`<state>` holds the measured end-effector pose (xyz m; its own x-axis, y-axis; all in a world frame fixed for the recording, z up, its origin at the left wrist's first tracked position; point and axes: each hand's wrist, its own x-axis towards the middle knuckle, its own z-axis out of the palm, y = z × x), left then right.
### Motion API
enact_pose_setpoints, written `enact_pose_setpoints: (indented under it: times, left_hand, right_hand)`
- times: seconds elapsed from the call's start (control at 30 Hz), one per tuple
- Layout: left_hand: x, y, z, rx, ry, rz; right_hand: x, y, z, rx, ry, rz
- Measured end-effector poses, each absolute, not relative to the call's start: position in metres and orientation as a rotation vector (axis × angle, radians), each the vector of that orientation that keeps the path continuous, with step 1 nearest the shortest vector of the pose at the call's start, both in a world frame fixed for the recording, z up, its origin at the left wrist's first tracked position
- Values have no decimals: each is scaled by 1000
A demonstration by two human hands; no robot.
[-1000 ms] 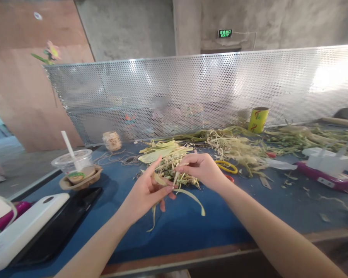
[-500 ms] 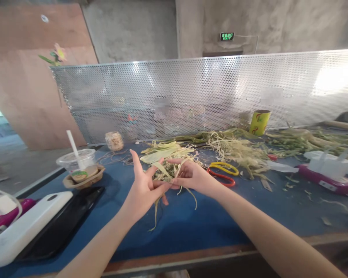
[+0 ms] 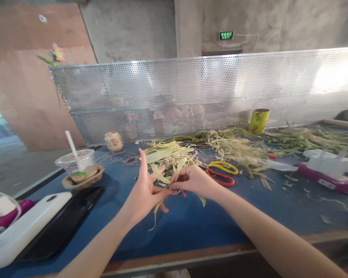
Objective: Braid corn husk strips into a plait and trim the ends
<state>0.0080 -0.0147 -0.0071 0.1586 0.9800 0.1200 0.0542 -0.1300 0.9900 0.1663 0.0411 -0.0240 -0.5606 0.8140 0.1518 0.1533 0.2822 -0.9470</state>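
Thin pale green corn husk strips are pinched between my two hands above the blue table. My left hand presses thumb and fingertips together on them, while one finger points straight up. Meeting it at the fingertips, my right hand is closed on the same strips. Strip ends stand up between the hands, and others hang below them. Just behind lie a clump of twisted strips and flat husk leaves. Scissors with yellow and red handles rest right of my right hand. The exact pinch point is partly hidden by fingers.
A lidded cup with a straw, a white slab-like object and a black one are at left. Shredded husk, a yellow tube and a purple power strip are at right. A perforated metal screen stands behind.
My right hand has shifted slightly down, still at the left fingertips. The long strip that curved below it is now a short, broader end, and the upright ends stand differently.
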Motion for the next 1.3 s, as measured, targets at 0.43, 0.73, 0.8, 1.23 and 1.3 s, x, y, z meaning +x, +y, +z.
enact_pose_setpoints:
  times: [0.43,0.73,0.8,1.23,1.3]
  left_hand:
    - [8,-18,-2,1356,1039,1249]
    - [5,-10,-7,1365,1083,1165]
    - [5,-8,-9,1356,1077,1185]
    - [10,-9,-13,1411,1150,1304]
    - [11,-9,-13,1437,1127,1297]
  right_hand:
    - [167,39,-20,-766,-1670,1509]
    - [162,37,-21,-748,-1739,1343]
    - [161,34,-21,-766,-1807,1249]
    - [157,40,-32,-777,-1763,1336]
    - [155,40,-32,-798,-1721,1418]
